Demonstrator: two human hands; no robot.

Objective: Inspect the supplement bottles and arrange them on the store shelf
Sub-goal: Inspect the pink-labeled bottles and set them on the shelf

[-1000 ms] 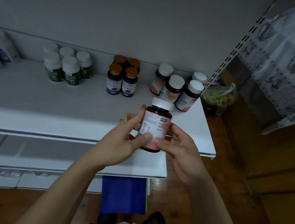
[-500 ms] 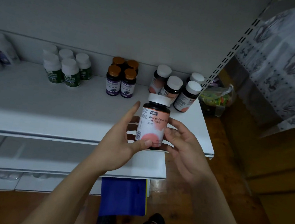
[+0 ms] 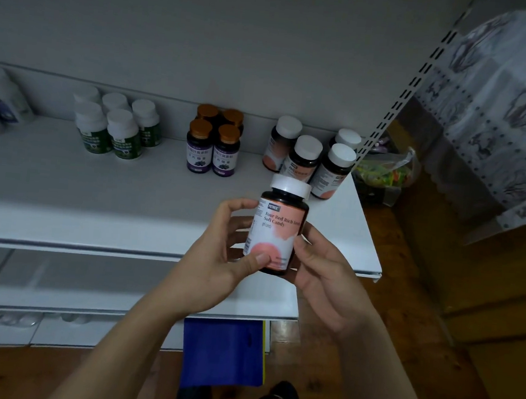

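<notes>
- The supplement bottle [image 3: 276, 232], dark-bodied with a white cap [image 3: 290, 185] and a pink-and-white label, is held upright in the air above the front edge of the shelf [image 3: 96, 203]. Its label is turned towards the camera.
- It is grasped from both sides. The left hand [image 3: 218, 259] is curled round its left flank with the thumb pressed on the lower label, and the right hand [image 3: 322, 268] is wrapped round its right flank and base.
- The step in hand is judged to be inspection of the label, with placement not yet done.
- The body is judged to be rigid and fairly light, so no squeezing force should be needed. The smooth label may be slippery, and loose contents could shift if the bottle is tipped.
- A hold round the middle of the body is judged safest. The cap is better left alone, since its tightness cannot be told.
- A cluster of matching bottles [image 3: 306, 158] is seen at the right end of the shelf, near the held one, and bare surface is left just in front of them.
- Further left, amber-capped bottles [image 3: 211, 153] and green-labelled bottles [image 3: 115, 132] are grouped apart.
</notes>
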